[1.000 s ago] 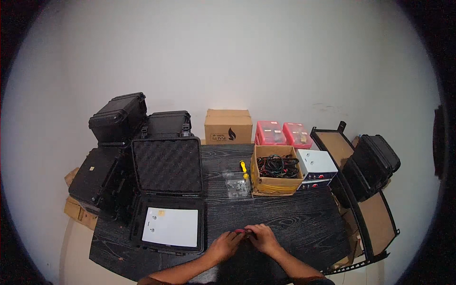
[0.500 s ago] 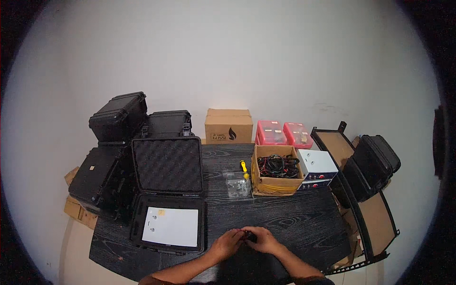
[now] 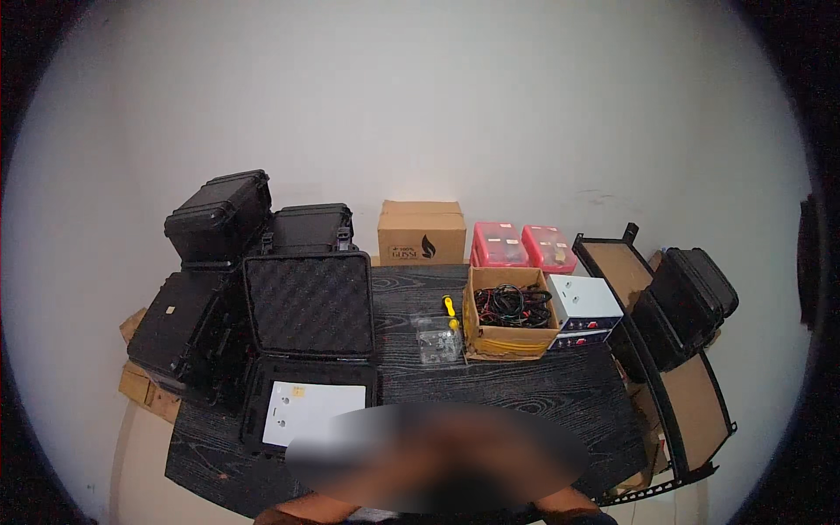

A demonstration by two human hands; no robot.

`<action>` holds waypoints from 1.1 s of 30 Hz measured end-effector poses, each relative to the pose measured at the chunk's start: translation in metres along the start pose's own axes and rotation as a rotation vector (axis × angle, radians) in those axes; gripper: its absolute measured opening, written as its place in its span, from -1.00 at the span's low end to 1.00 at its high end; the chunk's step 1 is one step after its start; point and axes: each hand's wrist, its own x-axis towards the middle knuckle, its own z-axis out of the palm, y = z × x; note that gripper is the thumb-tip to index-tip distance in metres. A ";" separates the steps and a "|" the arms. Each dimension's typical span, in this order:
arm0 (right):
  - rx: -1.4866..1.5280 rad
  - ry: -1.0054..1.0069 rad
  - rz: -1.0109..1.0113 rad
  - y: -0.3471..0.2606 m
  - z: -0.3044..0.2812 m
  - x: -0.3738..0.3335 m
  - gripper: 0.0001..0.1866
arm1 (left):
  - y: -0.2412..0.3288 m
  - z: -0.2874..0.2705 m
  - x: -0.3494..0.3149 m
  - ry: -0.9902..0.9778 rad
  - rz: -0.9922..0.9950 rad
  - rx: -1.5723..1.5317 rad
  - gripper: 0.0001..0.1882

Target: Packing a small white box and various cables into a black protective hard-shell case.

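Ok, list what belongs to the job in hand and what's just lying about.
Likely in use:
hands (blurred; anything held is unclear)
open black case nearby
white unit inside it

Apparently just lying about:
yellow item
cable-filled carton
stacked white boxes
red containers
closed black cases

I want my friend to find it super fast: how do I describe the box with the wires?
Find the dark wood-grain table, then look toward its back right. Just left of the stacked white cases sits a cardboard box. Unlike the closed carton at the back, it's open and full of tangled, mostly black cables.
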 end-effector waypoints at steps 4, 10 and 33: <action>-0.074 -0.014 -0.071 0.002 0.008 0.004 -0.49 | -0.023 0.018 -0.009 -0.016 0.028 -0.022 -0.57; -0.199 -0.029 -0.120 0.001 0.005 0.003 -0.52 | -0.026 0.014 -0.010 0.003 0.102 0.027 -0.64; -0.159 0.039 -0.090 0.014 0.012 0.000 -0.59 | -0.024 -0.003 -0.003 0.168 0.080 0.114 -0.73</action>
